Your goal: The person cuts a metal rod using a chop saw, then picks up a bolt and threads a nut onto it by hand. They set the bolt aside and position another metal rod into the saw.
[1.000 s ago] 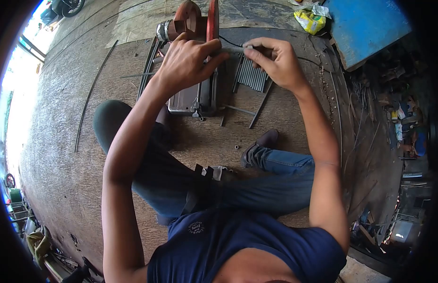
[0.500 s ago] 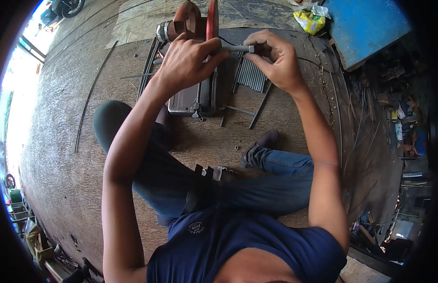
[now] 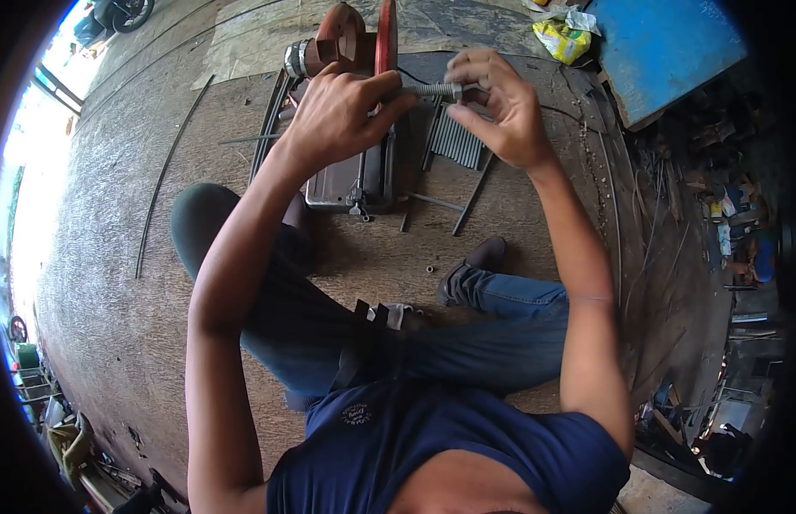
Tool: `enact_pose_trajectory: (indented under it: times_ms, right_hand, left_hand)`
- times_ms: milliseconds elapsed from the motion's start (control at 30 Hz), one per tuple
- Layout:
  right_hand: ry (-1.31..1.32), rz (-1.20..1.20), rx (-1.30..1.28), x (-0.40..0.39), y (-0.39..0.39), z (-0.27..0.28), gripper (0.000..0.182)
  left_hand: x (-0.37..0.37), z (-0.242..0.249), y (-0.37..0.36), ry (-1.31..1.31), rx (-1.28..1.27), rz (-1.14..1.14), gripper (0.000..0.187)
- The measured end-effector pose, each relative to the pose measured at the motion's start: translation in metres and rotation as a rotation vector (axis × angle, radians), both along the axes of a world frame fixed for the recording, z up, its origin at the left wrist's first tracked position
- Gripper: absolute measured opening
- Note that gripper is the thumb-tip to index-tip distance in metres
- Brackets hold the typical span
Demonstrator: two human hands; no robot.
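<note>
2 hands work 1 threaded rod above the cut-off saw, upper middle of the frame.

The left hand (image 3: pixel 338 116) has its arm raised, thumb and fingers pressed together around the left end of the threaded rod (image 3: pixel 428 88), which lies level. The right hand (image 3: pixel 501 107), wrist bent, curls its fingertips around the rod's right end, pinching a small nut (image 3: pixel 457 88) there. Below them sits 1 cut-off saw (image 3: pixel 351 163) with its red disc (image 3: pixel 386 36) upright. A bundle of short grey rods (image 3: pixel 458 141) lies just right of it, partly hidden by the right hand. 1 blue board (image 3: pixel 672 47) fills the upper right.
</note>
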State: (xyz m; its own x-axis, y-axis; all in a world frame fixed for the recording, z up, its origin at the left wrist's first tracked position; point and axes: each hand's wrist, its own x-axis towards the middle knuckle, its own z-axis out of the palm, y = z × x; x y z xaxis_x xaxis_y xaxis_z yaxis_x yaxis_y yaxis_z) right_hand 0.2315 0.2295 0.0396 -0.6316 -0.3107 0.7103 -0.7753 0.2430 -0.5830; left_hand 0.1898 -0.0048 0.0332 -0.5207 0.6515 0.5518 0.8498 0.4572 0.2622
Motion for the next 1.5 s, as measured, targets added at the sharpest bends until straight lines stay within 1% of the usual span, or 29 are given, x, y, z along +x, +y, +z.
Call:
enact_pose_trajectory:
  times_ms: [67,100,167,200,267,300,367,400,467,500,567,600,667,700,767,833,900,933,967,1033,1067,1100,1133,1200,1333,1367,1433,1467,1500]
  right_hand:
    - [-0.407,0.033,-0.212,0.008,-0.004,0.007,0.017]
    - [-0.407,0.031,-0.213,0.008,-0.001,0.009,0.017]
    - [-0.727,-0.059,0.079,0.007,0.009,0.012,0.018]
    - [-0.727,-0.058,0.077,0.007,0.008,0.01,0.018]
    - [-0.452,-0.098,0.118,0.008,0.006,0.005,0.017]
    - [-0.452,-0.098,0.119,0.005,0.007,0.005,0.017]
    - [0.195,-0.074,0.251,-0.005,0.01,0.004,0.015]
    - [0.195,-0.075,0.251,-0.007,0.012,0.003,0.015]
    - [0.082,0.008,-0.005,-0.01,0.016,0.001,0.014]
    - [0.08,0.009,-0.004,-0.008,0.018,0.002,0.014]
    - [-0.467,0.159,-0.271,-0.003,0.021,0.008,0.015]
    - [-0.587,0.18,-0.38,-0.002,0.019,0.009,0.018]
    - [-0.654,0.17,-0.423,-0.007,0.02,0.004,0.018]
    - [-0.72,0.157,-0.463,-0.008,0.021,0.0,0.017]
    - [-0.722,0.106,-0.45,-0.007,0.018,-0.004,0.017]
    - [-0.725,0.06,-0.44,-0.007,0.015,-0.009,0.017]
    - [-0.763,0.047,-0.426,-0.009,0.016,-0.011,0.02]
    - [-0.76,0.053,-0.428,-0.009,0.015,-0.011,0.02]
    - [-0.752,0.038,-0.465,-0.009,0.013,-0.01,0.02]
    - [-0.738,0.026,-0.5,-0.009,0.011,-0.007,0.02]
    - [-0.711,0.024,-0.525,-0.009,0.011,-0.005,0.021]
    - [-0.687,0.019,-0.548,-0.008,0.012,-0.003,0.022]
    - [-0.683,0.017,-0.545,-0.004,0.01,0.001,0.022]
    - [-0.521,-0.095,-0.454,0.004,0.001,0.009,0.024]
    - [-0.262,-0.115,-0.463,0.017,-0.014,0.009,0.029]
    - [-0.264,-0.117,-0.46,0.018,-0.014,0.007,0.029]
    - [-0.199,-0.219,-0.419,0.021,-0.016,0.002,0.027]
    - [-0.202,-0.219,-0.418,0.02,-0.018,-0.001,0.027]
    - [-0.154,-0.244,-0.383,0.019,-0.019,-0.003,0.026]
  left_hand:
    - [0.0,0.0,-0.001,0.03,-0.013,-0.005,0.023]
    - [0.0,-0.002,-0.001,0.029,-0.013,-0.007,0.023]
    - [0.0,-0.004,0.0,0.03,-0.057,0.015,0.023]
    - [0.0,-0.004,0.0,0.03,-0.058,0.015,0.023]
    - [-0.001,-0.004,0.001,-0.006,-0.032,0.018,0.023]
    - [-0.001,-0.003,0.001,-0.005,-0.031,0.017,0.023]
    - [-0.002,-0.003,0.0,-0.025,-0.015,0.016,0.024]
    - [-0.003,-0.003,-0.001,-0.025,-0.015,0.015,0.024]
    - [-0.004,-0.003,-0.003,-0.023,-0.019,0.02,0.024]
    - [-0.003,-0.003,-0.003,-0.024,-0.019,0.021,0.024]
    - [-0.002,-0.002,-0.002,-0.099,0.045,0.024,0.027]
    - [-0.002,-0.003,-0.001,-0.099,0.044,0.023,0.027]
    - [-0.002,-0.005,0.001,-0.34,0.324,0.036,0.034]
    - [-0.001,-0.004,0.004,-0.342,0.322,0.036,0.034]
    - [-0.001,0.003,0.009,-0.705,0.855,-0.108,0.035]
    - [-0.008,0.012,0.008,-0.762,0.946,-0.138,0.032]
    - [-0.014,0.023,0.006,-1.066,1.397,-0.392,0.029]
    - [-0.008,0.037,0.011,-1.103,1.58,-0.316,0.024]
    - [-0.014,0.036,0.008,-1.096,1.577,-0.316,0.024]
    - [-0.027,0.04,0.003,-1.213,1.801,-0.625,0.021]
    - [-0.021,0.049,0.011,-1.244,1.968,-0.515,0.02]
    - [-0.021,0.048,0.011,-1.242,1.966,-0.521,0.02]
    - [-0.022,0.044,0.013,-1.278,1.977,-0.627,0.025]
    - [-0.024,0.036,0.019,-1.289,1.988,-0.763,0.033]
    - [-0.022,0.028,0.03,-1.297,2.038,-0.661,0.031]
    - [-0.027,0.022,0.03,-1.3,2.041,-0.661,0.031]
    - [-0.029,0.017,0.028,-1.351,2.02,-0.979,0.024]
    - [-0.026,0.02,0.03,-1.352,2.023,-0.976,0.024]
    - [-0.025,0.025,0.033,-1.347,2.083,-0.765,0.025]
